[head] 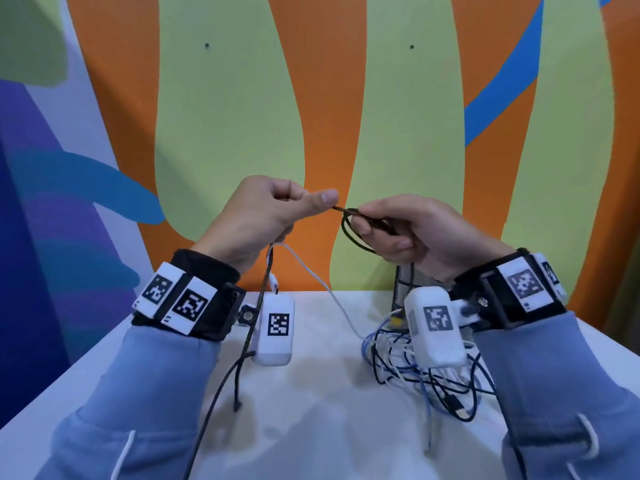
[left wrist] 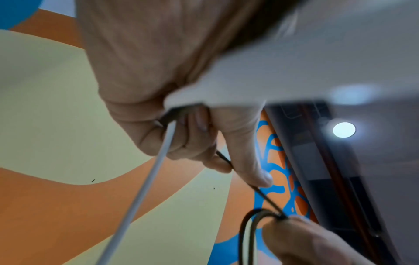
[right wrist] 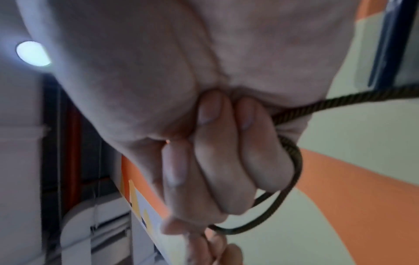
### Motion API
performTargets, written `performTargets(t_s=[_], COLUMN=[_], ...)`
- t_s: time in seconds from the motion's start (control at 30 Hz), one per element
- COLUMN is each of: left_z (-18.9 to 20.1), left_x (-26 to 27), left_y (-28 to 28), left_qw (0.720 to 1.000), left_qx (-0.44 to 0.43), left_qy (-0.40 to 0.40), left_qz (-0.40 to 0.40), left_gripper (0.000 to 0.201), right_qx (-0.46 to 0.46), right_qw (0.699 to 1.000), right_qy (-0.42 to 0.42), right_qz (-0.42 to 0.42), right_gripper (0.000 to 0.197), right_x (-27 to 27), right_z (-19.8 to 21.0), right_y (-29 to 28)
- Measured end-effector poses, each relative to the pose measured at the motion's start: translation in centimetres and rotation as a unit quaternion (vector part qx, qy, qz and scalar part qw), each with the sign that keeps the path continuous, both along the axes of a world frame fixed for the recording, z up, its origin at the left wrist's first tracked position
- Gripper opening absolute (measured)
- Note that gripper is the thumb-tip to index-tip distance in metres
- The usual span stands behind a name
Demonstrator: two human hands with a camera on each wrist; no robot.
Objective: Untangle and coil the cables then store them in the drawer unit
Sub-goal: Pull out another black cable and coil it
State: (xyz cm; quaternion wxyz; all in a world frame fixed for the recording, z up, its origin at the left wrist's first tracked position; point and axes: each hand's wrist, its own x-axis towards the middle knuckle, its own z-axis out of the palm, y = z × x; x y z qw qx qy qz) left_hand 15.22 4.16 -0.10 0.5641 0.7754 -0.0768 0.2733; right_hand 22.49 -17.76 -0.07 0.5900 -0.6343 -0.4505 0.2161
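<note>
Two hands are seen raised above a white desk, in front of a wall painted orange, green and blue. A dark braided cable is stretched in a short, nearly level run between them. The left hand is closed in a loose fist, with the braided cable pinched between thumb and forefinger; a white cable is also gripped in the same fist and slopes down toward the desk. The right hand is closed around small loops of the braided cable, already gathered as a coil just right of the left thumb. From the left fist, the free length of the braided cable hangs down, past the left wrist and off the desk's near edge. So the slack to be wound lies left of and below the coil. Below the right wrist, a tangle of white, blue and black cables lies on the desk. The drawer unit cannot be clearly made out.
</note>
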Motion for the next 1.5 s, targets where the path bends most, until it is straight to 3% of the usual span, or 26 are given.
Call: performTargets(t_s=[0.13,0.23,0.37,0.47,0.53,0.6,0.7,0.83,0.97,1.07,1.13,1.27,1.3,1.4,1.5], left_z=[-0.7,-1.4,-2.6,-2.7,-2.6,-2.4,-1.9,0.1,1.0,0.8,0.6,0.0,-0.2,-1.1,-1.1], left_x=[0.8,1.3,1.6,1.6,1.3,0.7,-0.5,-1.4,-1.4,-1.0,-0.6,0.9,1.2,1.9,1.9], left_y=[-0.9,-1.7,-1.7,-1.9,-3.1,-5.3,-8.1,-7.0,-2.7,-0.6,0.3,0.2,-0.2,-2.0,-3.6], left_qw=[1.000,0.998,0.976,0.973,0.960,0.926,0.892,0.908,0.944,0.948,0.933,0.843,0.839,0.908,0.983], left_qx=[0.002,0.032,0.091,0.107,0.197,0.317,0.413,0.415,0.324,0.304,0.323,0.413,0.401,0.269,0.072], left_qy=[-0.013,0.028,0.139,0.158,0.167,0.173,0.141,0.025,-0.055,-0.089,-0.144,-0.273,-0.288,-0.269,-0.162], left_qz=[0.008,-0.050,-0.141,-0.128,-0.109,-0.112,-0.114,-0.051,0.014,0.029,0.062,0.212,0.227,0.175,0.055], left_gripper=[0.053,0.047,0.038,0.039,0.041,0.043,0.046,0.038,0.025,0.010,0.006,0.017,0.017,0.016,0.020], right_qx=[0.117,0.205,0.353,0.398,0.423,0.440,0.380,0.158,0.036,-0.007,-0.024,0.008,0.026,0.089,0.140], right_qw=[0.984,0.965,0.918,0.902,0.888,0.879,0.910,0.953,0.988,0.995,0.997,0.999,0.999,0.991,0.981], right_qy=[0.109,0.149,0.178,0.161,0.167,0.168,0.088,-0.065,-0.053,-0.020,-0.014,0.030,0.041,0.094,0.122], right_qz=[0.073,0.073,0.033,-0.048,-0.072,-0.070,-0.139,-0.249,-0.144,-0.096,-0.077,-0.038,-0.020,0.040,0.046], right_gripper=[0.032,0.038,0.038,0.035,0.030,0.031,0.032,0.029,0.028,0.032,0.034,0.037,0.036,0.037,0.037], right_x=[0.5,0.9,2.4,2.8,2.8,2.7,2.5,2.3,2.1,1.7,1.5,1.2,1.1,0.9,0.9], right_z=[-0.1,0.3,1.6,2.1,1.9,1.3,0.2,-0.9,-1.3,-1.0,-0.8,-0.6,-0.5,-0.4,-0.4], right_y=[0.2,0.2,-2.3,-3.9,-3.3,-1.7,0.9,1.7,0.9,0.5,0.2,0.0,0.0,0.1,0.7])
